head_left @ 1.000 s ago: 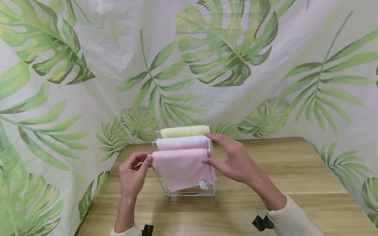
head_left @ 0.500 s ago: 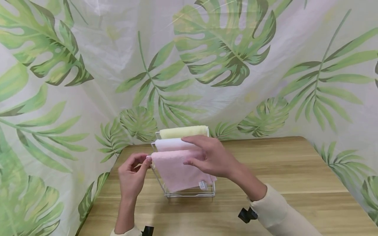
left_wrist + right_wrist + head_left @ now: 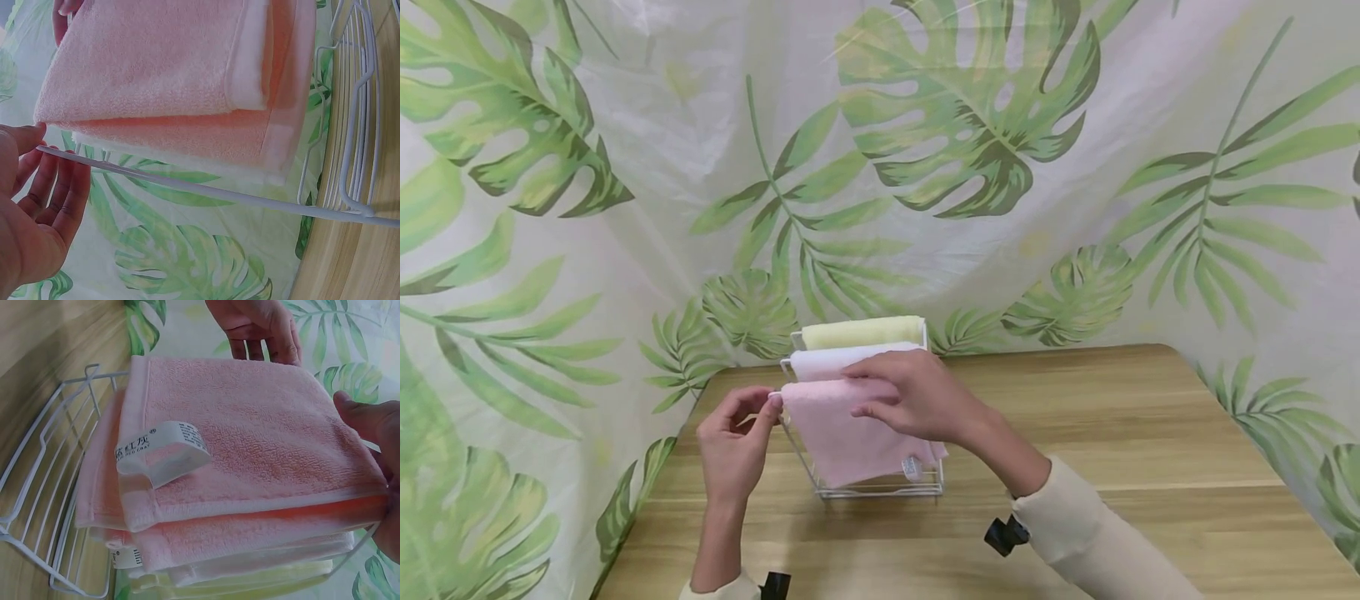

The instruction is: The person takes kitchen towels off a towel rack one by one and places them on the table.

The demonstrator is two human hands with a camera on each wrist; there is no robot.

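The pink towel (image 3: 842,437) hung folded over the front top bar of a white wire rack (image 3: 250,199), its lower edge above the rack's base, and a looped white label (image 3: 139,450) with dark printing stuck out near one bottom corner. Behind it, over the next bars, hung a white towel (image 3: 818,365) and then a yellow towel (image 3: 865,333), the farthest of the three. The left hand (image 3: 733,442) pinched the rack's front top corner between thumb and fingers, right beside the pink towel's upper corner. The right hand (image 3: 925,396) reached across the other end of the pink towel's top fold with a loose, unclosed spread, thumb on the near side and fingers beyond the fold; whether its partly hidden fingers pressed the cloth could not be told. The rack stood on a wood-grain table (image 3: 1075,467), toward the table's far edge. Both forearms wore cream sleeves (image 3: 1097,533), and a small black device (image 3: 1006,535) sat by each cuff. Past the table hung a pale backdrop (image 3: 685,242) printed with large green leaves, wrinkled in places.
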